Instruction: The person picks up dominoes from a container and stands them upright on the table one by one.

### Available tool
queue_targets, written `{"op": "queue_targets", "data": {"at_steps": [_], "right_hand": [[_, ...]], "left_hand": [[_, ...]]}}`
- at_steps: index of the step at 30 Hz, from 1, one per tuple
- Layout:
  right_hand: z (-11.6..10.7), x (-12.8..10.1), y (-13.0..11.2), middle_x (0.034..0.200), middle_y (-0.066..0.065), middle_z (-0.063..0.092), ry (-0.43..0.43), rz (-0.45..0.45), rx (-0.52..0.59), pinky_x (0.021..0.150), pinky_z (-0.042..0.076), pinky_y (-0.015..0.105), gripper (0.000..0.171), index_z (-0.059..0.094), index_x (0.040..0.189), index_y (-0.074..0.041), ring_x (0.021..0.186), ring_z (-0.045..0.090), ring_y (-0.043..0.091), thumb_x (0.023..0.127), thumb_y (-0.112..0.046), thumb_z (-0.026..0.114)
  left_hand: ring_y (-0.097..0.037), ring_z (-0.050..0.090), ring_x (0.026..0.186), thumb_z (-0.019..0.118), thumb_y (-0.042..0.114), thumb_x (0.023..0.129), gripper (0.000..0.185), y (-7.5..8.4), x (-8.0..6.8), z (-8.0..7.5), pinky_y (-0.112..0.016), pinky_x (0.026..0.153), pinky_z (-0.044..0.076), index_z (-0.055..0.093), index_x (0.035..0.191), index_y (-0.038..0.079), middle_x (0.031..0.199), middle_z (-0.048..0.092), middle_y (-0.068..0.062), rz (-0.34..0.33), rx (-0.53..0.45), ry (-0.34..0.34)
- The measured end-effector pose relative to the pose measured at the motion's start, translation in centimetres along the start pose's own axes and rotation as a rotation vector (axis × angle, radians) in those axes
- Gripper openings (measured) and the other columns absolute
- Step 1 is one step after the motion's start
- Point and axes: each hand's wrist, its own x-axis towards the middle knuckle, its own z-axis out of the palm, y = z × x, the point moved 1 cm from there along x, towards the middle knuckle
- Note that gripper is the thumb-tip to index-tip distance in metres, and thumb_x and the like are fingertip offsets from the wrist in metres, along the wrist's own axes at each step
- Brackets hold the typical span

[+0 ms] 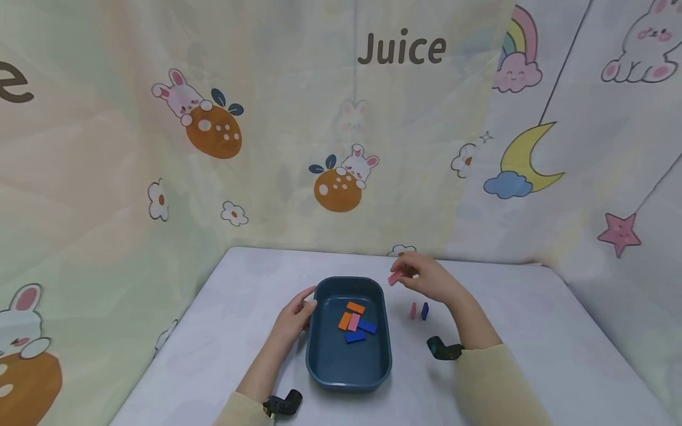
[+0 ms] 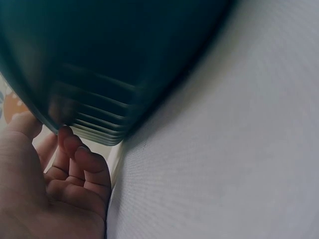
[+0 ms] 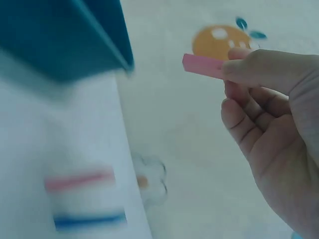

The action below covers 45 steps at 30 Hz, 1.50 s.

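My right hand point(image 1: 426, 278) pinches a pink block point(image 3: 202, 65) between thumb and fingers, raised above the table beyond the basin's far right corner. My left hand point(image 1: 293, 313) holds the far left side of a dark blue-green rectangular basin point(image 1: 314, 361), its thumb by the rim and its curled fingers against the ribbed outer wall in the left wrist view. Inside the basin lie two orange blocks point(image 1: 355, 307), two blue blocks point(image 1: 355, 336) and one pink block point(image 1: 354, 322), loosely clustered. To the basin's right, a pink block point(image 1: 412, 310) and a blue block point(image 1: 424, 311) stand on edge.
A white-covered table point(image 1: 511, 307) bears everything. Printed cloth point(image 1: 277, 195) with rabbits and flowers hangs behind and along both sides, close to the table's back edge. Each wrist carries a small black device point(image 1: 444, 349).
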Motion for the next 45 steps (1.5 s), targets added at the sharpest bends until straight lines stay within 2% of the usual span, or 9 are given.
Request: {"op": "queue_targets", "data": {"at_steps": [7,15,22,29,38,45], "right_hand": [[-2.3,-3.8,3.9,0.102,0.002,0.064,-0.002,0.102,-0.052,0.077,0.052,0.027,0.026,0.063,0.115,-0.015,0.089,0.055,0.018,0.09,-0.009,0.069],[-2.2,-6.8,7.8,0.098,0.001,0.06,-0.064,0.224,-0.083,0.073,0.05,0.025,0.031,0.06,0.121,-0.011,0.09,0.053,0.019,0.091,-0.008,0.067],[-0.8,-7.2,8.8,0.095,0.001,0.058,-0.129,0.205,-0.083,0.069,0.048,0.024,0.031,0.06,0.119,-0.006,0.086,0.051,0.017,0.089,-0.004,0.066],[0.3,-7.1,9.1,0.093,-0.002,0.057,-0.144,0.23,-0.133,0.07,0.045,0.026,0.031,0.061,0.118,-0.01,0.083,0.05,0.015,0.088,-0.006,0.068],[1.8,-7.6,10.5,0.093,-0.003,0.055,-0.101,0.223,-0.105,0.07,0.045,0.025,0.035,0.06,0.122,-0.013,0.085,0.049,0.015,0.089,-0.008,0.07],[2.3,-8.0,11.0,0.106,0.0,0.059,-0.048,0.218,-0.098,0.071,0.045,0.024,0.04,0.059,0.127,-0.013,0.086,0.049,0.015,0.088,-0.007,0.069]], "left_hand": [[-0.021,0.059,0.075,0.064,0.048,0.093,0.051,0.0,0.1,-0.2,-0.03,0.068,0.051,0.054,0.14,0.031,0.098,0.063,-0.008,0.012,0.0,-0.003],[-0.022,0.059,0.077,0.063,0.049,0.093,0.051,-0.1,0.2,0.0,-0.03,0.068,0.051,0.053,0.141,0.034,0.099,0.064,-0.006,-0.003,0.018,0.005],[-0.023,0.059,0.078,0.063,0.049,0.093,0.05,-0.1,0.2,-0.1,-0.03,0.069,0.051,0.053,0.14,0.036,0.1,0.064,-0.006,-0.021,0.007,0.003],[-0.022,0.059,0.078,0.064,0.052,0.092,0.054,-0.1,0.2,-0.1,-0.029,0.069,0.051,0.052,0.141,0.033,0.101,0.065,-0.006,-0.012,0.003,0.001],[-0.022,0.058,0.077,0.065,0.053,0.09,0.056,0.2,0.0,0.1,-0.03,0.069,0.05,0.053,0.14,0.034,0.101,0.064,-0.008,-0.009,-0.005,-0.005],[-0.02,0.057,0.076,0.064,0.052,0.091,0.057,0.3,-0.1,0.1,-0.03,0.068,0.049,0.051,0.142,0.031,0.104,0.064,-0.009,-0.005,-0.006,0.006]]}}
